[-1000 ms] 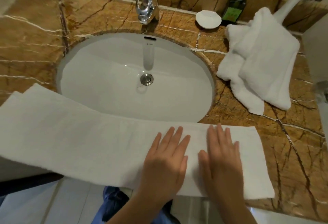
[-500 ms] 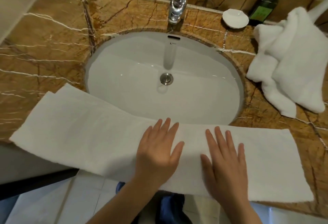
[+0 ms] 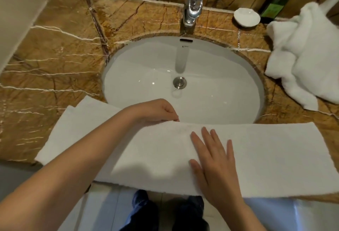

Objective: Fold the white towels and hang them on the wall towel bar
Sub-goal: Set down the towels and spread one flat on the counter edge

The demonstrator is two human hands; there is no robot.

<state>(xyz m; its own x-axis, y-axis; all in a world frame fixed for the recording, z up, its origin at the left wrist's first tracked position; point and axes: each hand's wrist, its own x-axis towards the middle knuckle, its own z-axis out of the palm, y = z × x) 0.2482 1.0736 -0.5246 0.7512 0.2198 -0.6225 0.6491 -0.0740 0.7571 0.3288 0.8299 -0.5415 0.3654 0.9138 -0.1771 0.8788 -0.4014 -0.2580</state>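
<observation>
A brown stone bench (image 3: 55, 51) with thin white lines fills most of the view. A round white sink (image 3: 229, 69) is set into its middle, with a shiny metal plug (image 3: 179, 82) at the bottom. A silver tap (image 3: 192, 5) stands at 12 o'clock. At 1 o'clock sit a small white dish (image 3: 246, 17) and a dark green bottle (image 3: 273, 8). A plain pale wall (image 3: 16, 10) is at 10 o'clock. The pale tiled floor (image 3: 102, 210) shows at 6 o'clock.
</observation>
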